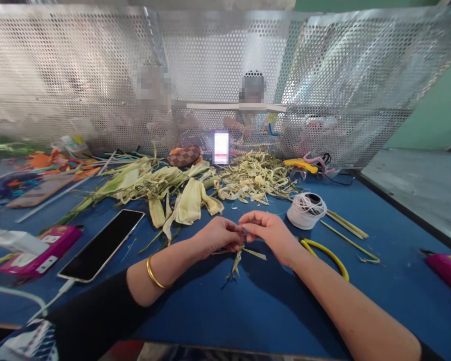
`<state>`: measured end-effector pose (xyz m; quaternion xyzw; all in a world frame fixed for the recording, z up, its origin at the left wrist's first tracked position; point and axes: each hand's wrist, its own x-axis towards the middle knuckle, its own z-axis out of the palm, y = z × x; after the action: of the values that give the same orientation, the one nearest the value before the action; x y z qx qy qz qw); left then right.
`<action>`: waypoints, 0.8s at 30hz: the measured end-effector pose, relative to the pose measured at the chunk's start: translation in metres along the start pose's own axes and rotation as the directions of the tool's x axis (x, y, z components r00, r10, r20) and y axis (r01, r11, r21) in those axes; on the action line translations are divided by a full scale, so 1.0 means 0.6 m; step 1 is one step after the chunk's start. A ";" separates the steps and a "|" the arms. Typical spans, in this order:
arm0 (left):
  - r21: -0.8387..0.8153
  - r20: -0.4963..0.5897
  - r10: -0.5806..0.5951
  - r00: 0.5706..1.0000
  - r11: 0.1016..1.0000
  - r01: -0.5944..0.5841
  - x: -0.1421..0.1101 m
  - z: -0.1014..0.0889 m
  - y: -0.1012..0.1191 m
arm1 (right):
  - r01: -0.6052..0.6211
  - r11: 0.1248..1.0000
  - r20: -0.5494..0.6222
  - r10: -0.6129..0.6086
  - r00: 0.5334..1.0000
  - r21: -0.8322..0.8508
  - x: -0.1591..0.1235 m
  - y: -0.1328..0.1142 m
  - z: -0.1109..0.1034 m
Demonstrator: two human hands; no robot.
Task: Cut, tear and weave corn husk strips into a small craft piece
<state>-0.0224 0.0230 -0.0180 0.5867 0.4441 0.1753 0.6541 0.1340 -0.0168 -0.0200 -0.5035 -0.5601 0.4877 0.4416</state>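
Over the blue table [210, 311], my left hand [221, 234] is closed in a pinch around a small bundle of corn husk strips [238, 260]. The strips stick out below my fingers, their ends frayed and hanging down. Fingertip to fingertip with it, my right hand [266, 233] is also pinched. Whatever lies between its fingers is too small and hidden to name. Beside my right wrist lies a yellow-handled tool [328, 254], its head partly covered by the hand. A spool of white thread [304, 214] stands just beyond my right hand.
Whole corn husks [190, 200] and a heap of shredded husk [257, 175] lie beyond my hands. A phone [104, 245] and a magenta power strip [45, 250] are at left. Thin stalks [348, 224] lie at right. A perforated metal screen [218, 60] closes the back; people sit behind it.
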 end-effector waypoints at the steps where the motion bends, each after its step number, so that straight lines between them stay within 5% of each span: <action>1: -0.002 -0.012 0.010 1.000 1.000 -0.010 0.000 0.001 -0.002 | 0.018 0.998 -0.032 -0.016 0.999 0.053 0.002 0.003 -0.003; 4: -0.013 -0.030 0.029 0.999 0.999 -0.030 0.001 0.001 -0.006 | 0.044 0.998 -0.094 -0.048 0.994 -0.049 0.008 0.016 -0.017; 11: -0.009 0.014 0.052 0.999 0.999 -0.052 -0.003 -0.004 -0.005 | 0.189 0.821 0.104 -0.157 0.982 -0.539 0.007 0.029 -0.017; 18: -0.057 -0.032 0.047 0.998 0.997 -0.049 -0.002 -0.003 -0.004 | 0.216 0.754 0.085 -0.210 0.974 -0.621 0.007 0.033 -0.014; 24: -0.072 -0.082 0.008 0.997 0.997 -0.014 -0.001 -0.003 -0.002 | 0.107 0.740 0.049 -0.100 0.994 -0.664 -0.007 0.009 -0.015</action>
<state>-0.0246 0.0232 -0.0187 0.5571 0.4607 0.2188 0.6554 0.1441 -0.0203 -0.0239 -0.5935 -0.7261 0.2336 0.2570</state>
